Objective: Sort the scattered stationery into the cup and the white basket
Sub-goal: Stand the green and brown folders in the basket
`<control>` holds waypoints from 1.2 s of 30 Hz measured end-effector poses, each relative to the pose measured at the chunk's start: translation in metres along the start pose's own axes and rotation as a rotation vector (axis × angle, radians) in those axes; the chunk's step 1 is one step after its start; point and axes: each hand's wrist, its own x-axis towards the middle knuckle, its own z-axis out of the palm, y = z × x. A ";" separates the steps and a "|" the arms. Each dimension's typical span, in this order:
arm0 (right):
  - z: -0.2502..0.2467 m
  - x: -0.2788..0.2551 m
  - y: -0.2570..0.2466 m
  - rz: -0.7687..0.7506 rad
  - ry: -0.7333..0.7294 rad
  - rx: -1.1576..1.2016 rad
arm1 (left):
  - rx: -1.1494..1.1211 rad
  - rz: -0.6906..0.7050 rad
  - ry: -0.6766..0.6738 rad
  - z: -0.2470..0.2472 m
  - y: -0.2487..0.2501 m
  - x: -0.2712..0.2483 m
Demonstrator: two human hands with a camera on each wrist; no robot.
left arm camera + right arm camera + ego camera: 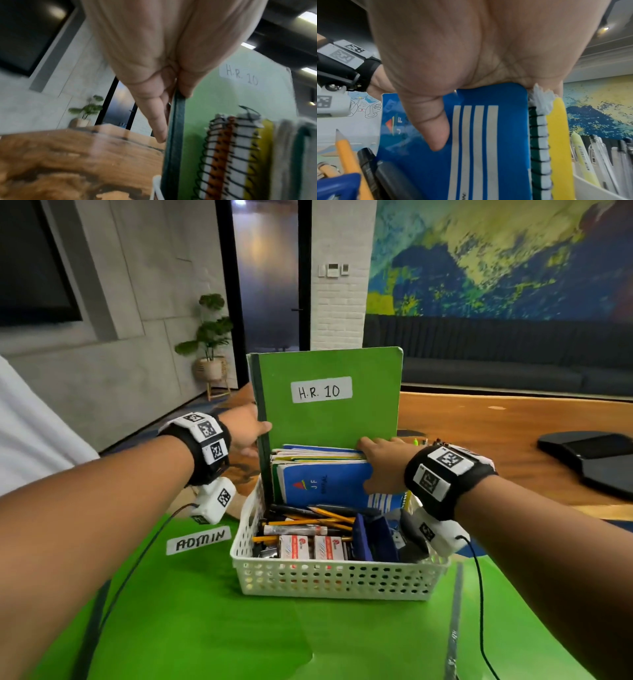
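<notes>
A white basket [339,577] stands on a green mat and holds pencils [329,517], pens, small boxes [310,546] and a blue case. A green book [329,398] labelled "H.R. 10" stands upright at the basket's back. My left hand [250,429] grips its dark spine, thumb in front and fingers behind [171,102]. My right hand [380,463] grips the top of the notebook stack in front of it. Its thumb [438,132] lies on the blue notebook [479,148]; the fingers are hidden behind. The white cup [594,186] with pens stands just right of the stack.
An "ADMIN" label [198,541] lies on the green mat [205,628] left of the basket. A grey ruler-like strip [454,621] lies to the right. The wooden table [479,433] stretches beyond, with a black device [592,460] at far right.
</notes>
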 end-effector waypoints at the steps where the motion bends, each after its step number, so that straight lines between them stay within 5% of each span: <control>1: 0.000 0.000 0.000 0.001 -0.003 0.002 | -0.020 -0.021 -0.039 -0.001 0.002 -0.002; 3: 0.000 0.002 0.000 0.006 -0.009 0.007 | -0.050 -0.022 -0.052 -0.001 0.006 -0.003; 8: -0.002 0.006 -0.004 0.021 -0.012 0.009 | 0.309 0.057 0.054 0.003 0.011 -0.007; 14: -0.007 0.007 -0.008 0.052 0.003 0.007 | 0.702 0.116 -0.070 -0.016 0.000 -0.024; 17: -0.006 0.006 -0.007 0.054 0.015 0.013 | 0.873 0.006 -0.146 -0.037 -0.038 -0.033; 21: -0.006 0.004 -0.006 0.051 0.025 0.023 | 1.224 -0.329 -0.344 -0.048 -0.107 -0.058; 28: -0.006 0.002 -0.008 0.052 0.025 0.041 | 0.883 -0.330 -0.318 -0.050 -0.181 -0.088; 36: -0.002 0.003 -0.007 0.051 0.018 0.019 | 0.671 -0.143 -0.311 -0.114 -0.140 -0.078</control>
